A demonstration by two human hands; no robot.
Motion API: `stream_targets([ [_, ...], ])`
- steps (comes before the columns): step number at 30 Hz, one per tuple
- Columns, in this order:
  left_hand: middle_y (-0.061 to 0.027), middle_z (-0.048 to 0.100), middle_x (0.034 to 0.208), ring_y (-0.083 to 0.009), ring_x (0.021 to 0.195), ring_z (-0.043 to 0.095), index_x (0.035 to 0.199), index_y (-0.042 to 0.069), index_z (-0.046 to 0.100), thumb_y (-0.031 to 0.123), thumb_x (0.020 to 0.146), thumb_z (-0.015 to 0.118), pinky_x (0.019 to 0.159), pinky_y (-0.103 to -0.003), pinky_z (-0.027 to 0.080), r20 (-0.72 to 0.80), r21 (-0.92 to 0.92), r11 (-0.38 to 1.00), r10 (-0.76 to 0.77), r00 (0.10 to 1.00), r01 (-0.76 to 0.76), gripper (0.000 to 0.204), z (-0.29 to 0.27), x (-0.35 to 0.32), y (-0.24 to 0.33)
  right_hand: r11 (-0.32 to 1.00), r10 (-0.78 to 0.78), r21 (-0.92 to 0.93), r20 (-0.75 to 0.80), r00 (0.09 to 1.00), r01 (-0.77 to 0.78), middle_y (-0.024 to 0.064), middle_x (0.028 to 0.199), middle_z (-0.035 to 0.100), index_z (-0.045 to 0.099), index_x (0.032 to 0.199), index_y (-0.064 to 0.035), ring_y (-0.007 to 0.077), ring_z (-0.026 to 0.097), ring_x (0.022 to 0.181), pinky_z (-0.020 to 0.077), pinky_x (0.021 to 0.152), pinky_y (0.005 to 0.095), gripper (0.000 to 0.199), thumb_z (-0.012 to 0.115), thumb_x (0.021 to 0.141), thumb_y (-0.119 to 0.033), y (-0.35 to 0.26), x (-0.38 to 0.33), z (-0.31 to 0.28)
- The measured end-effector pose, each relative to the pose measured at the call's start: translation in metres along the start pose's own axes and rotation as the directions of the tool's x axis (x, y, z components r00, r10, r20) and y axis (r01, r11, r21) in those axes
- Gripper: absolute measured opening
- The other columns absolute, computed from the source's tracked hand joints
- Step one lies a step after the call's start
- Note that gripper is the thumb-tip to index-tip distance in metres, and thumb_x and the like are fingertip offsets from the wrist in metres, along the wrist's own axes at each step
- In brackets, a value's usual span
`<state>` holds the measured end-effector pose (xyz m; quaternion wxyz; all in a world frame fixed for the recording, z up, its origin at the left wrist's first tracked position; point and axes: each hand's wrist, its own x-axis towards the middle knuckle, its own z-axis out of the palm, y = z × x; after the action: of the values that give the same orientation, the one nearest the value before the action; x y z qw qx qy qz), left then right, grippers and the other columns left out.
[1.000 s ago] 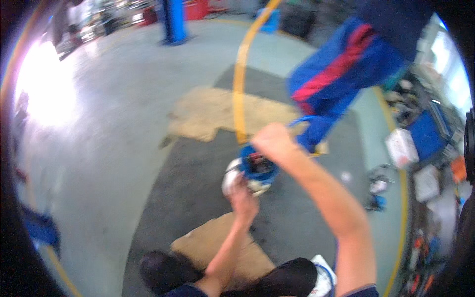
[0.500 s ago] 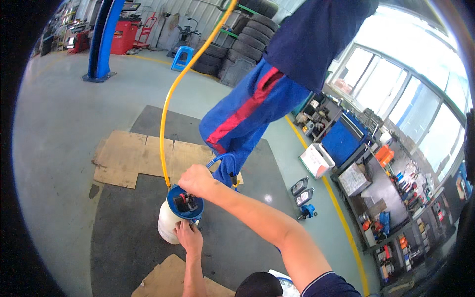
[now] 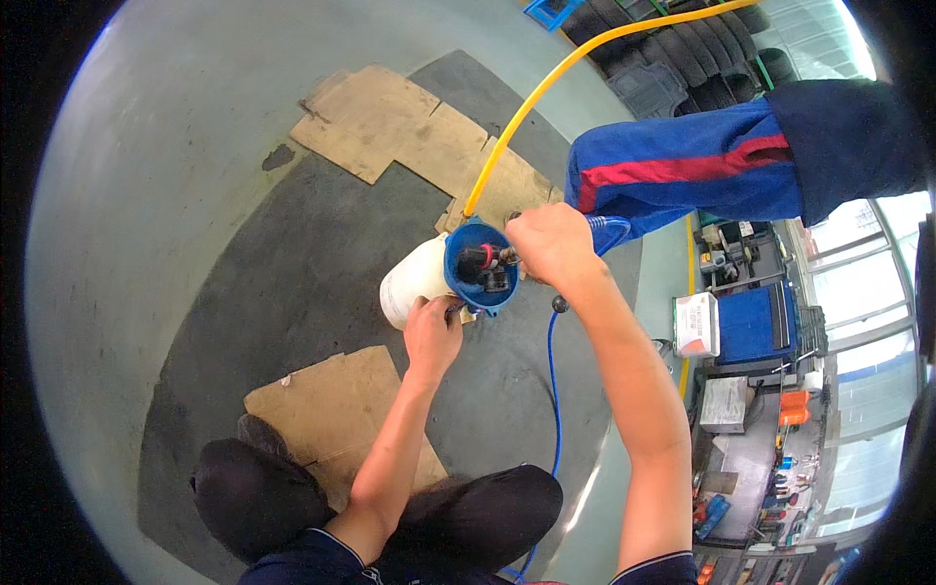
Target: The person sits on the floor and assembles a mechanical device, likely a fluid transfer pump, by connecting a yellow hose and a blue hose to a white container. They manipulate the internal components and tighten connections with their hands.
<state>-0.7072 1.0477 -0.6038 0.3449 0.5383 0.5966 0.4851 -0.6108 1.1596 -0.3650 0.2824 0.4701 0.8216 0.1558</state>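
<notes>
A white plastic container (image 3: pixel 408 282) with a blue funnel-shaped top (image 3: pixel 454 255) leans tilted before me, its mouth facing right. Inside that mouth sits a black fitting with a red band (image 3: pixel 478 257). My left hand (image 3: pixel 435 331) is closed at the container's near side, fingers bent against it just below the blue rim. Closed in a fist, my right hand (image 3: pixel 554 244) grips a metal fitting (image 3: pixel 508 255) that meets the black part; most of it is hidden by the fist. A blue coiled hose (image 3: pixel 609 230) shows behind my right hand.
A yellow hose (image 3: pixel 526 109) rises from the container's far side. Another person's blue-trousered leg (image 3: pixel 682 161) is close on the right. Cardboard sheets (image 3: pixel 366 122) lie on a dark mat (image 3: pixel 283 283). A blue hose (image 3: pixel 554 390) trails toward me. Shelves and a workbench (image 3: pixel 756 458) line the right.
My view has turned and dropped, so the container appears larger and more tilted. Both hands stay at the container. My knees and the trailing blue hose now show.
</notes>
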Motion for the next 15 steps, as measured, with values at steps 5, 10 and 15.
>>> stream_targets([
  [5,-0.0150,0.071,0.091,-0.0349,0.093,0.066,0.097,0.011,0.080,0.008,0.088,0.067,0.084,-0.046,0.055,-0.107,0.002,0.993,-0.117,0.987,0.118,0.015,-0.011,0.017,-0.017,1.000,-0.010,-0.006,0.089,0.996,0.010,0.0121,0.092,0.079,0.078,0.091,-0.0127,0.0332,0.077,0.093,0.0611,0.079,0.0453,0.018,0.085,0.078,-0.023,0.008,0.004,0.000],
  [10,-0.0187,0.074,0.103,-0.0374,0.098,0.069,0.108,0.004,0.077,0.003,0.089,0.063,0.089,-0.046,0.054,-0.280,-0.143,0.988,-0.103,0.954,0.065,0.024,-0.020,0.042,-0.059,1.000,-0.028,-0.006,0.174,0.984,0.029,0.0101,0.095,0.079,0.080,0.104,-0.0172,0.0316,0.077,0.095,0.0603,0.080,0.0448,0.029,0.085,0.083,-0.038,0.026,0.005,-0.001],
  [15,-0.0174,0.076,0.111,-0.0329,0.108,0.072,0.118,0.000,0.075,0.002,0.091,0.060,0.099,-0.041,0.054,-0.278,-0.315,0.935,-0.257,0.926,0.165,0.031,-0.031,0.045,-0.082,0.995,0.021,0.096,0.128,0.992,-0.034,0.0120,0.096,0.079,0.082,0.103,-0.0184,0.0320,0.077,0.094,0.0601,0.080,0.0445,0.033,0.082,0.085,-0.046,0.039,0.004,-0.004],
])
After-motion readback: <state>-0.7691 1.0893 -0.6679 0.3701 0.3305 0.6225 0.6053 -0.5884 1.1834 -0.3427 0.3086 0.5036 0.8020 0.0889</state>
